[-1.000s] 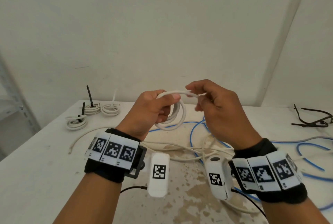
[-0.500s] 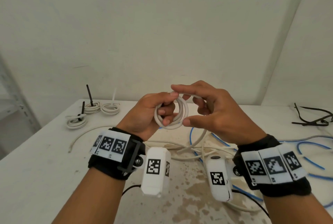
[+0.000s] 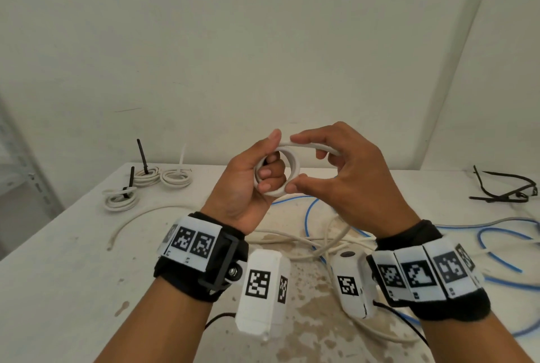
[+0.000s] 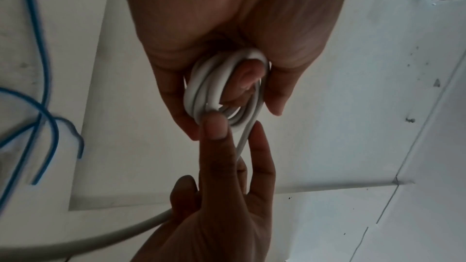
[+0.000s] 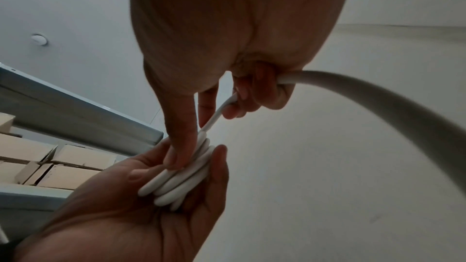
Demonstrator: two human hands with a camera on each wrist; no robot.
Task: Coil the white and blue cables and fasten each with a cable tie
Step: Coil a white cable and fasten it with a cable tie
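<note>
Above the table, my left hand grips a small coil of white cable, fingers through its middle and thumb on top. My right hand holds the free strand of the same white cable in its curled fingers, with its thumb pressed on the coil's lower rim. The left wrist view has the coil in the palm, with the right hand's fingertips on it. The strand leaves the right fist and hangs down. Blue cable lies loose on the table.
Three tied white coils sit at the table's back left, a short white cable piece near them. Loose white cables tangle below my hands, more blue cable to the right. Black cable ties lie far right. A shelf with cardboard boxes stands left.
My right hand has laid another turn of white cable on the coil and swung back up over it. Both hands rose slightly. The left hand kept its grip.
</note>
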